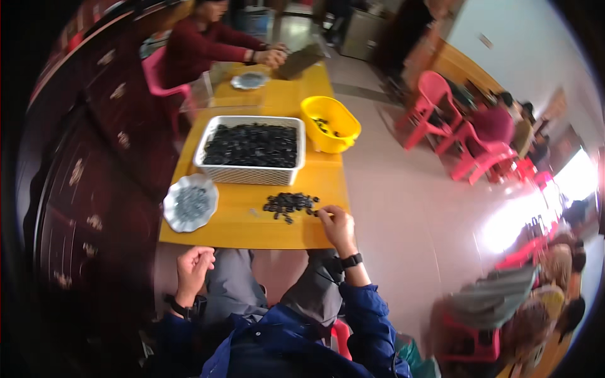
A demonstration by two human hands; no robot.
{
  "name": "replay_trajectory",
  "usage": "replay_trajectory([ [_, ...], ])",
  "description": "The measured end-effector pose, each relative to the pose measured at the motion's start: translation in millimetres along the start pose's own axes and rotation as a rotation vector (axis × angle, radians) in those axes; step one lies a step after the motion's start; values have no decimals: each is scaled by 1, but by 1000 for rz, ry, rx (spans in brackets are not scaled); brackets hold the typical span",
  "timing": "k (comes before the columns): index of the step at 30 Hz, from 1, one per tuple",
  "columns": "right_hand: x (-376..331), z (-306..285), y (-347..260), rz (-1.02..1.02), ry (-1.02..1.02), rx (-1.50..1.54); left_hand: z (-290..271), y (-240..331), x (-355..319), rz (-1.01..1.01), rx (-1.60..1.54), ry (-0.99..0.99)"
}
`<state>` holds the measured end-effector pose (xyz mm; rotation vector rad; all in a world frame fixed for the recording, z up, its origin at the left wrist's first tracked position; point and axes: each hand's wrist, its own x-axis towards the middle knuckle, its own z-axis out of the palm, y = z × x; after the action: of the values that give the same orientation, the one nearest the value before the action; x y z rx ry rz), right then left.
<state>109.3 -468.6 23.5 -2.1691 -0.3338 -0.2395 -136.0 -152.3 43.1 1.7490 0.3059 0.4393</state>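
My right hand (339, 228) reaches over the right part of the yellow table, thumb and fingers pinched on a small black piece at the edge of a loose pile of small black pieces (288, 203). Off the table's near edge, above my lap, my left hand (194, 269) is closed with its fingertips together; whatever it may hold is too small to make out. Ahead of the pile stands a white plastic basket (249, 176) full of similar black pieces. A white scalloped dish (170, 213) with small clear or greyish pieces sits at the table's left edge.
A yellow plastic tub (348, 128) with a few black pieces stands beyond the basket on the right. Across the yellow table (208, 234), a person in a dark red top handles a dark flat object (301, 61) near another dish (250, 80). Dark drawers (75, 170) line the left; pink chairs (435, 94) stand right.
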Motion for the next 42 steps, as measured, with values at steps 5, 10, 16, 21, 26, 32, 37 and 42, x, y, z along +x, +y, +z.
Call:
replay_trajectory([
  [5,12,19,6,-33,-68,-102,-65,39,-36,19,13,329],
  [10,13,9,19,71,-134,-215,-109,101,-84,-23,34,639],
  [16,12,-2,45,17,-49,-102,-154,187,-141,-31,322,876],
  [21,14,7,48,-7,-32,-175,-149,260,-198,-100,1578,1047],
  [26,14,29,54,-151,110,-166,-145,299,-252,-466,1979,1244],
  [32,4,30,64,-239,128,-156,-140,332,-303,-1191,1973,1392],
  [37,-1,-8,26,-209,59,-147,-125,354,-345,-1623,1702,1506],
  [42,3,-17,13,-109,-16,-212,-139,352,-415,-1666,1664,1220],
])
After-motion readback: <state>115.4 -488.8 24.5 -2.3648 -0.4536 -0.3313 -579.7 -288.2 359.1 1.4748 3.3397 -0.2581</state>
